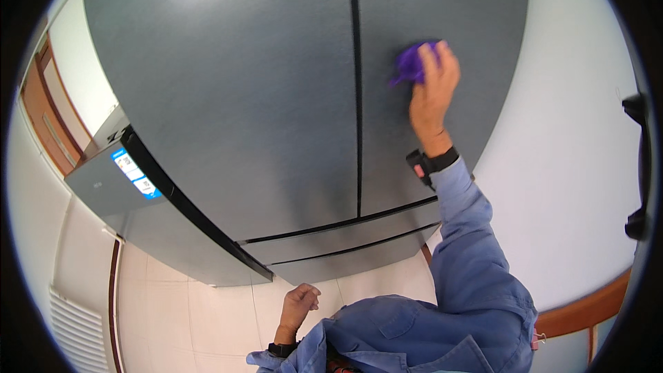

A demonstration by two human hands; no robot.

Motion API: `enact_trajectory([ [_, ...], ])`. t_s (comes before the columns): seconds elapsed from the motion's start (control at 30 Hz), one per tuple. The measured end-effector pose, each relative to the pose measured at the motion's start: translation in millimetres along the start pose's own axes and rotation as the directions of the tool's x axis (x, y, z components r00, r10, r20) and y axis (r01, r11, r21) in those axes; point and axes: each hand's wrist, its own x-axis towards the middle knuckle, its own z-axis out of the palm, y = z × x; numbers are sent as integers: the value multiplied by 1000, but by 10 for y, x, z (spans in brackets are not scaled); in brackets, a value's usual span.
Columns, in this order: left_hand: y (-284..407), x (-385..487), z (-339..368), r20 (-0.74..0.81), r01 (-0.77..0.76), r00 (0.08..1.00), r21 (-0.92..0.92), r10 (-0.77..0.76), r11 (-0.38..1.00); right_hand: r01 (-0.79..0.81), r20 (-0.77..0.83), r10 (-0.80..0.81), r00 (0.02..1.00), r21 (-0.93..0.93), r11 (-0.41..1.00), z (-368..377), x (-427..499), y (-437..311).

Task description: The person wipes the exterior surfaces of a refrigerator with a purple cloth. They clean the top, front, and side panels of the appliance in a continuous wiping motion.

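Observation:
A grey refrigerator [248, 98] with two upper doors and drawers below stands before me. My right hand [434, 88] presses a crumpled purple cloth [411, 63] against the upper part of its right door [481, 26]. Below, my left hand [302, 300] hangs over the floor with its fingers curled. No object shows in it, and it touches neither the refrigerator nor the cloth.
The refrigerator's lower drawers [362, 254] sit above a tiled floor [217, 321]. At left stands a lower grey appliance [145, 228] bearing a blue-and-white label [135, 173]. A white radiator [77, 329] and wooden door [52, 114] lie farther left; a white wall [564, 140] is at right.

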Motion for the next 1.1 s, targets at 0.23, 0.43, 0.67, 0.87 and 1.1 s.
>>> enact_trajectory([
  [0.23,-2,-129,-215,-93,-52,994,-19,50,998,141,47,-142,989,22,990,470,-80,-886],
  [0.43,-46,-262,-480,-154,-111,983,-58,101,992,455,175,-533,828,345,821,577,-481,-1772],
  [0.67,-157,-437,-768,-196,-128,976,-147,98,981,237,-132,-228,965,57,970,1109,955,-1745],
  [0.87,-131,-556,-1057,-232,-158,966,-176,115,972,468,101,-526,845,337,817,1257,313,-2842],
  [1.1,-157,-729,-1383,-225,-147,969,-194,102,970,681,80,-785,615,449,579,1500,491,-3391],
])
